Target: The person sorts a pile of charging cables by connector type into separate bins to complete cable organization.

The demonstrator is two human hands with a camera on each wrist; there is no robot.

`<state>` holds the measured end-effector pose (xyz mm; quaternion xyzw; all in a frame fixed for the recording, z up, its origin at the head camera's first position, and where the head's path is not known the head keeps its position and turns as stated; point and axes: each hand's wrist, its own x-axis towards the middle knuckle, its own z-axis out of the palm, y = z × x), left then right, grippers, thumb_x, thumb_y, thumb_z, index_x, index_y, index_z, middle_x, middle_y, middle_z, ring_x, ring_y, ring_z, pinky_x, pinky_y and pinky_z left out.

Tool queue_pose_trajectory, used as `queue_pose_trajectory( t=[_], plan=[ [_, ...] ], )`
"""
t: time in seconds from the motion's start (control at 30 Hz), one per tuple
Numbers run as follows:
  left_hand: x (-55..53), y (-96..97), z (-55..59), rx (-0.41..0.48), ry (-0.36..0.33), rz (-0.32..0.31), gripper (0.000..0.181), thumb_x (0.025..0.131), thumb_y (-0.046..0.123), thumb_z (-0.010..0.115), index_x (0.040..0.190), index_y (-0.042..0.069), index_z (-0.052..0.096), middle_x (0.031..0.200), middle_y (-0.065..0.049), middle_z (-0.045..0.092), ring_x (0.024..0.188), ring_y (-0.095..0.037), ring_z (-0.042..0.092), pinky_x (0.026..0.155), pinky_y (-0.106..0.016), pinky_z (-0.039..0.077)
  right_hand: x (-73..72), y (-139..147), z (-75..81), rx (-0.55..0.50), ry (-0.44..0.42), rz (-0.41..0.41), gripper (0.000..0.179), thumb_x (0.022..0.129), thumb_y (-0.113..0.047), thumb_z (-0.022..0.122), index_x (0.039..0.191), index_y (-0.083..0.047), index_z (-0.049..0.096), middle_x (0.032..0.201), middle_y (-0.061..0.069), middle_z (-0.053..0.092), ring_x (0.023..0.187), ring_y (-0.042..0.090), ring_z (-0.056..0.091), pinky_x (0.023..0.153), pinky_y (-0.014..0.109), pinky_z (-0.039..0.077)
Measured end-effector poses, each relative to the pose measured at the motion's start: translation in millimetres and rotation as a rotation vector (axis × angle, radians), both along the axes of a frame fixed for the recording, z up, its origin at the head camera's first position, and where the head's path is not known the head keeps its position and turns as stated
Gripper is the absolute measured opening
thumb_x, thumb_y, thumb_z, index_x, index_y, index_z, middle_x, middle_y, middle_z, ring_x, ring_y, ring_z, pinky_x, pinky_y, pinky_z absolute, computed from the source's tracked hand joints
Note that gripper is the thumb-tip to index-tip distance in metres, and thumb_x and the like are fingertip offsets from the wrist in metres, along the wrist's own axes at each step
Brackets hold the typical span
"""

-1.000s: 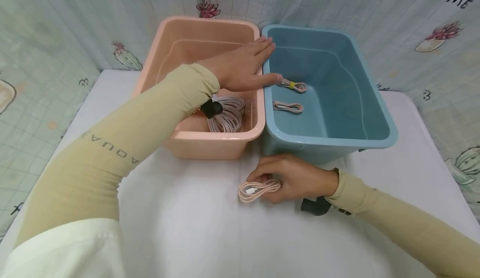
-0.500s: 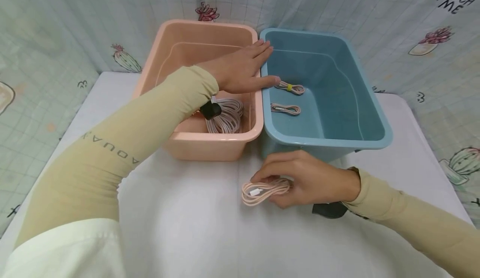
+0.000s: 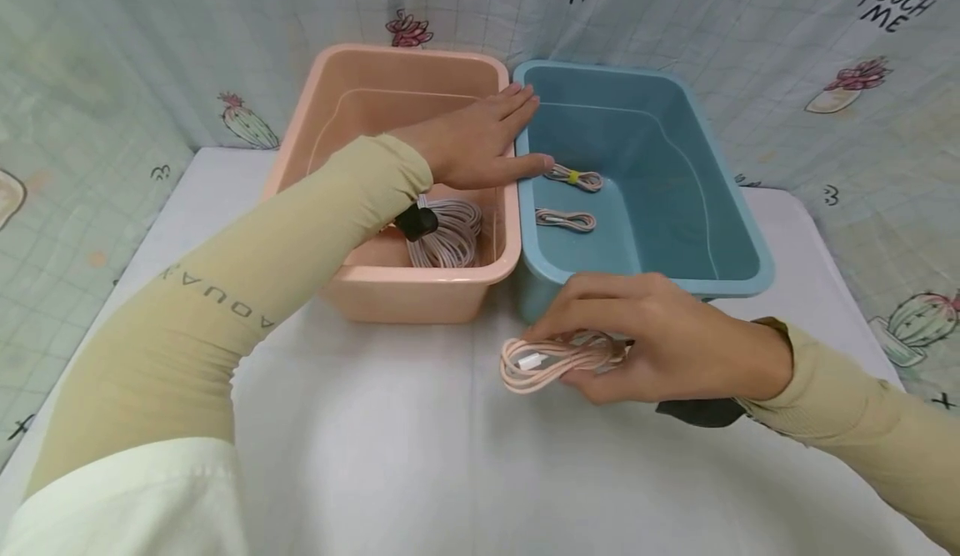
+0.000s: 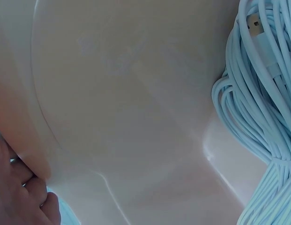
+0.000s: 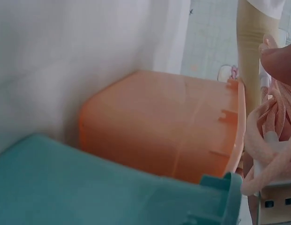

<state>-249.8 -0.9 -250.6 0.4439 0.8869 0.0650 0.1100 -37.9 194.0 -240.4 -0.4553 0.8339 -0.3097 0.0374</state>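
Note:
My right hand (image 3: 645, 335) grips a coiled pinkish charging cable (image 3: 555, 360) just in front of the blue bin (image 3: 750, 277). The coil's white connector shows in the head view, and a metal USB plug (image 5: 276, 204) fills the lower right of the right wrist view. With fingers straight, my left hand (image 3: 480, 139) rests across the touching rims of the pink bin (image 3: 420, 275) and the blue one. Inside the blue bin lie two small coiled cables, one with a yellow tie (image 3: 573, 177) and one plain coil (image 3: 566, 220). A thick bundle of pale cable (image 4: 257, 108) lies in the pink bin.
Both bins stand side by side on a white-covered table (image 3: 390, 439). Behind them hangs a patterned cloth (image 3: 622, 6) with cactus drawings. My left forearm sleeve (image 3: 247, 264) crosses over the pink bin's front left.
My right hand has lifted the coiled cable off toward the blue bin, moving right and slightly up. My left hand stays on the rims, while the whole view has shifted a little.

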Motion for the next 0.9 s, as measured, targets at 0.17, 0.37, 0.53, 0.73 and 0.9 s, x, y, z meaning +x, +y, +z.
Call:
queue_pose_trajectory(
  t=[0.17, 0.37, 0.53, 0.73, 0.9],
  plan=[
    [-0.2, -0.1, -0.2, 0.003, -0.005, 0.003, 0.091, 0.096, 0.066, 0.027, 0.156, 0.005, -0.003, 0.165, -0.011, -0.008, 0.155, -0.026, -0.008, 0.131, -0.040, 0.002, -3.6, 5.9, 11.1, 0.002, 0.053, -0.020, 0.038, 0.078, -0.013, 0.079, 0.114, -0.022, 0.069, 0.106, -0.011, 0.067, 0.084, -0.006, 0.056, 0.062, 0.004, 0.044],
    [0.2, 0.0, 0.4, 0.000, -0.002, 0.008, 0.092, 0.096, 0.067, 0.028, 0.156, 0.005, -0.003, 0.166, -0.011, -0.008, 0.156, -0.026, -0.007, 0.131, -0.040, 0.002, -11.9, 14.5, 21.7, -0.026, 0.131, -0.026, 0.041, 0.074, -0.011, 0.081, 0.113, -0.020, 0.070, 0.102, -0.010, 0.068, 0.081, -0.006, 0.054, 0.061, 0.005, 0.042],
    [0.1, -0.3, 0.4, -0.003, -0.005, 0.004, 0.092, 0.096, 0.067, 0.027, 0.156, 0.005, -0.003, 0.166, -0.011, -0.008, 0.156, -0.025, -0.007, 0.131, -0.040, 0.002, -21.6, 19.8, 33.0, -0.067, 0.179, -0.037, 0.048, 0.067, -0.003, 0.081, 0.112, -0.019, 0.071, 0.097, -0.012, 0.067, 0.079, -0.005, 0.052, 0.059, 0.008, 0.041],
    [-0.8, -0.4, 0.3, -0.007, -0.014, 0.004, 0.091, 0.096, 0.067, 0.026, 0.156, 0.006, -0.004, 0.166, -0.011, -0.009, 0.155, -0.024, -0.009, 0.131, -0.040, 0.002, -33.0, 27.7, 43.3, -0.034, 0.223, -0.090, 0.052, 0.064, -0.003, 0.083, 0.112, -0.021, 0.072, 0.095, -0.014, 0.066, 0.076, -0.005, 0.050, 0.055, 0.008, 0.038],
    [-2.0, 0.4, 1.1, -0.017, -0.005, -0.005, 0.089, 0.097, 0.065, 0.026, 0.156, 0.005, -0.003, 0.166, -0.011, -0.008, 0.156, -0.025, -0.008, 0.131, -0.041, 0.002, -41.7, 33.3, 48.7, -0.009, 0.251, -0.126, 0.052, 0.066, -0.004, 0.082, 0.114, -0.021, 0.072, 0.095, -0.013, 0.067, 0.076, -0.004, 0.050, 0.056, 0.009, 0.036]
  ],
)
